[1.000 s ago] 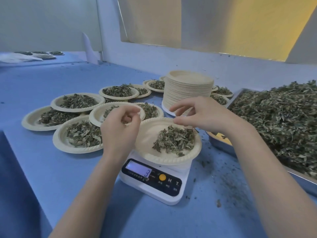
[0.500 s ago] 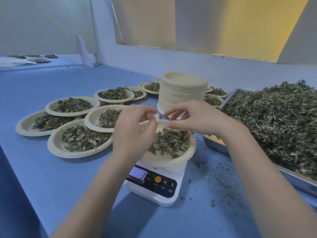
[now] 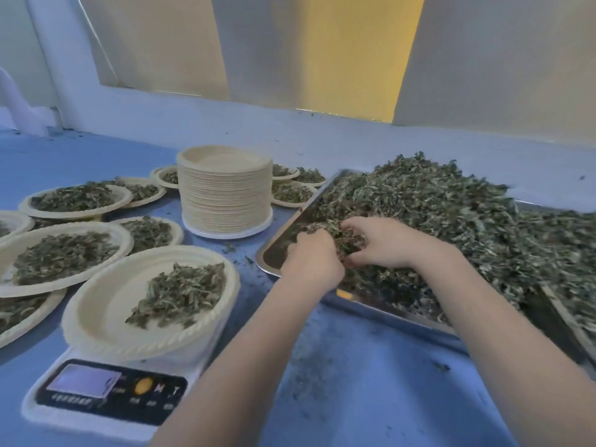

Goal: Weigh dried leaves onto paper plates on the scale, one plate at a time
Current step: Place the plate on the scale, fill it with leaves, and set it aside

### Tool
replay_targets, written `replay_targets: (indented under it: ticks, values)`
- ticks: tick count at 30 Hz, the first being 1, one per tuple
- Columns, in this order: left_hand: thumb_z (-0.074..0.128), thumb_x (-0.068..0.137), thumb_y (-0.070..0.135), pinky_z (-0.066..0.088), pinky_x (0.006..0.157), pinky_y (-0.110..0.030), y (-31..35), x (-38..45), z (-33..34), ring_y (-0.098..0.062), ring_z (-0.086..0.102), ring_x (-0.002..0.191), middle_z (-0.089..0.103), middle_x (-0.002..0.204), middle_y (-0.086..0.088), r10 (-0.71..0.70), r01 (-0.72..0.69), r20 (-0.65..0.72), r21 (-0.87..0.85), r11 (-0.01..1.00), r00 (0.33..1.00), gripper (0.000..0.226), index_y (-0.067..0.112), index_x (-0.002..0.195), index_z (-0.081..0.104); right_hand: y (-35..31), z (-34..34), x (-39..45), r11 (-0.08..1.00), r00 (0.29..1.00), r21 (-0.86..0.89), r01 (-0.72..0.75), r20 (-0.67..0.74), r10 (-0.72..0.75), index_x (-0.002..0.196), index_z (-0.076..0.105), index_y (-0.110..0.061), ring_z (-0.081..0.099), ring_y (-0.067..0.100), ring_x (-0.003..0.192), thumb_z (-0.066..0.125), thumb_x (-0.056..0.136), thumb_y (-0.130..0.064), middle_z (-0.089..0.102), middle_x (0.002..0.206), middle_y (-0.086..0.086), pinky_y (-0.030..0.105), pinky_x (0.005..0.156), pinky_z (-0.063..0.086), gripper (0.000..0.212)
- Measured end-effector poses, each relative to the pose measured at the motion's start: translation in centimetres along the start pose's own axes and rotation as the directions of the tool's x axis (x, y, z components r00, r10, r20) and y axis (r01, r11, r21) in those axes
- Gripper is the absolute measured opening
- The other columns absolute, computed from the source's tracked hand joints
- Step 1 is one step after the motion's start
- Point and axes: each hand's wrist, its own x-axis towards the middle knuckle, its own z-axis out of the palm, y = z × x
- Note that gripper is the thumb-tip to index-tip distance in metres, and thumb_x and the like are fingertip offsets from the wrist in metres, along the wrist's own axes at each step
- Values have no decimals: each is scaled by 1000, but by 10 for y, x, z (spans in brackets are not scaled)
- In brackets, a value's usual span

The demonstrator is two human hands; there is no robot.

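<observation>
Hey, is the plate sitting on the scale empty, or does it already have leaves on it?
Not empty. The plate on the scale holds a small pile of dried leaves on its right side; the left is bare.

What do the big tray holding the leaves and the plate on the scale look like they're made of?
The tray looks like metal, probably stainless steel: silvery, shiny, thin raised rim. The plate on the scale looks like pressed paper or plant-fibre pulp: matte cream, with a moulded rope-pattern edge. Which one, I cannot tell.

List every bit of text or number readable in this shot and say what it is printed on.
"M": on the scale, beside its orange button.
"T": on the scale, right of the "M".
Display digits: blurred, unreadable.
Small print under the display and buttons: too blurred to read.
Nothing else carries text.
</observation>
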Motion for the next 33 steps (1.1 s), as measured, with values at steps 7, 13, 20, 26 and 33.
replay_targets:
  ticks: [7, 13, 20, 26, 33]
  values:
    - [51, 86, 9, 44, 80, -40, -7, 33, 11, -35, 53, 108, 47, 123, -22, -140, 140, 72, 10, 990, 988, 35, 2, 120, 42, 30, 13, 53, 986, 991, -141, -87, -110, 72, 149, 22, -21, 45, 31, 125, 67, 80, -36, 28, 149, 11, 41, 97, 46, 84]
    - [55, 87, 9, 37, 68, -31, -18, 51, 15, -30, 52, 98, 47, 127, -24, -159, 162, 92, -26, 986, 983, 40, 2, 123, 39, 23, 24, 70, 951, 994, -290, -106, -55, 94, 138, 43, -24, 51, 29, 112, 65, 80, -43, 45, 129, 8, 36, 85, 49, 65]
    - [76, 73, 17, 47, 78, -33, -24, 58, 16, -30, 54, 111, 46, 133, -17, -139, 141, 144, -3, 990, 980, 86, 8, 142, 26, 6, -14, 41, 989, 984, -6, 150, 101, -148, 130, 47, -39, 54, 8, 89, 71, 76, -28, 54, 120, -9, 25, 76, 42, 61]
    - [79, 68, 19, 55, 78, -33, -26, 54, 14, -31, 62, 98, 42, 130, -16, -91, 102, 193, -49, 994, 977, 82, 21, 139, 38, -2, -2, 24, 971, 977, -122, 206, 85, -197, 131, 50, -35, 54, 15, 100, 74, 75, -33, 53, 116, -4, 32, 86, 45, 61]
    - [74, 70, 11, 50, 65, -29, -21, 52, 13, -23, 58, 87, 52, 122, -8, 52, -42, 190, -53, 998, 980, 90, 25, 146, 28, -3, 34, 26, 996, 997, -83, 46, 72, -40, 120, 48, -10, 64, 22, 84, 77, 67, -39, 59, 98, 4, 34, 74, 56, 68]
